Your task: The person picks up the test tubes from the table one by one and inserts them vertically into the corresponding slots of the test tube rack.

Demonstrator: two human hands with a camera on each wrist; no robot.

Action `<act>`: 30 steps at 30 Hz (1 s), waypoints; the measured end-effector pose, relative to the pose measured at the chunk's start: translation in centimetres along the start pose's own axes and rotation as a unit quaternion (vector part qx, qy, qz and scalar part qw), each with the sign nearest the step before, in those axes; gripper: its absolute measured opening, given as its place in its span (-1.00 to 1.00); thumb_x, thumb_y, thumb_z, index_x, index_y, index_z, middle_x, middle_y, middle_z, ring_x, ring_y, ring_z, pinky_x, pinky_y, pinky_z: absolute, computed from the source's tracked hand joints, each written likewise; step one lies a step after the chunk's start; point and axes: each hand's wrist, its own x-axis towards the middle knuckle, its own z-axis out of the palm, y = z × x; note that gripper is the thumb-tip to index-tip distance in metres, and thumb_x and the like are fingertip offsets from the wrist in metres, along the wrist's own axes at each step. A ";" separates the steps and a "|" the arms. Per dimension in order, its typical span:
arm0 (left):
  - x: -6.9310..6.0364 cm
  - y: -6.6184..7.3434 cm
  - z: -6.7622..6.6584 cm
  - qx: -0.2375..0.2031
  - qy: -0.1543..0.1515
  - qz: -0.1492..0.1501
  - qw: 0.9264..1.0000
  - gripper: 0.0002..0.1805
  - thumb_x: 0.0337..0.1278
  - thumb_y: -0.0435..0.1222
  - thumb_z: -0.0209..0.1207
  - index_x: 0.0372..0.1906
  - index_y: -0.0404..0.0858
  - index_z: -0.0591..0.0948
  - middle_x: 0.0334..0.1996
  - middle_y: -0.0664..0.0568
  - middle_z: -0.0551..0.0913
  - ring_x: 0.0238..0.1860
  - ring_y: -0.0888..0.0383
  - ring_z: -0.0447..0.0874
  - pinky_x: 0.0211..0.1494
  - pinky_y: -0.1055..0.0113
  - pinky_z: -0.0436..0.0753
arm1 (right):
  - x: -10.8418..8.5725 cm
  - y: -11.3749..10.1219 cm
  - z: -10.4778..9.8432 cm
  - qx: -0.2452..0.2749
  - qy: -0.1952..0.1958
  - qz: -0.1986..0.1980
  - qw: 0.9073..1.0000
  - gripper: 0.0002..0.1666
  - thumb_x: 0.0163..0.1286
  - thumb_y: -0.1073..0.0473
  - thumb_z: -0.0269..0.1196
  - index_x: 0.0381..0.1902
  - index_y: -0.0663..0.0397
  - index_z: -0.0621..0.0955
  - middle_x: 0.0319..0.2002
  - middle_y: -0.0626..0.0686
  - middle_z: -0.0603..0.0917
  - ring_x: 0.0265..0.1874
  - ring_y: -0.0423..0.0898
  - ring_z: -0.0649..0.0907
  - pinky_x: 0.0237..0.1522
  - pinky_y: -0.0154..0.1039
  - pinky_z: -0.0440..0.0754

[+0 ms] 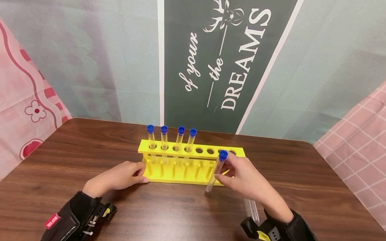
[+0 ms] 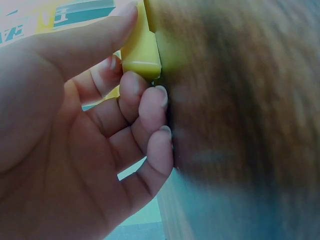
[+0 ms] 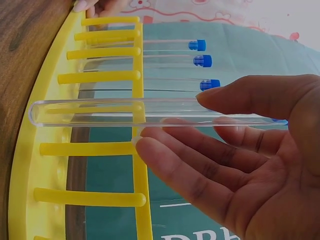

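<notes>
A yellow test tube rack (image 1: 181,180) stands on the table, and several blue-capped test tubes (image 1: 164,139) sit upright in its left holes. My left hand (image 1: 119,177) grips the rack's left end. In the left wrist view, the thumb lies on one side of the yellow base end (image 2: 142,67) and curled fingers on the other. In front of the rack's right part, my right hand (image 1: 245,175) pinches a clear test tube (image 3: 85,114) with a blue cap (image 1: 223,154). This tube leans slightly, outside the holes, and looks empty.
More clear tubes (image 1: 251,211) lie on the brown wooden table (image 1: 169,214), partly hidden beneath my right forearm. Behind the table hangs a printed cloth (image 1: 199,110) with lettering. Pink patterned cloth (image 1: 362,140) hangs at both sides.
</notes>
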 end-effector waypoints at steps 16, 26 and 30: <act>0.1 -0.3 0.4 0.009 0.006 0.004 1.000 -0.64 0.07 -0.06 0.20 -0.56 -0.16 0.33 -0.70 0.15 0.19 -0.67 0.25 0.17 -0.56 0.42 0.17 | 0.7 -0.4 -0.2 -0.009 0.022 -0.031 0.999 -0.76 0.10 0.43 0.27 -0.39 0.11 0.43 -0.46 -0.10 0.54 -0.42 -0.24 0.62 -0.36 -0.32 0.58; 0.0 -0.1 0.4 0.012 0.011 0.008 1.000 -0.64 0.07 -0.07 0.21 -0.56 -0.16 0.33 -0.70 0.15 0.18 -0.66 0.26 0.15 -0.56 0.42 0.16 | 1.4 -1.0 -1.0 -0.019 0.027 -0.027 0.999 -0.79 0.12 0.42 0.27 -0.39 0.09 0.45 -0.47 -0.11 0.55 -0.41 -0.23 0.61 -0.35 -0.31 0.57; 0.0 -0.1 0.4 0.010 0.010 0.009 1.000 -0.64 0.08 -0.07 0.20 -0.56 -0.16 0.32 -0.70 0.16 0.18 -0.66 0.26 0.15 -0.56 0.42 0.16 | 1.8 -1.2 -1.3 -0.022 0.032 -0.029 0.999 -0.80 0.14 0.41 0.27 -0.38 0.09 0.46 -0.45 -0.11 0.56 -0.39 -0.23 0.61 -0.35 -0.30 0.57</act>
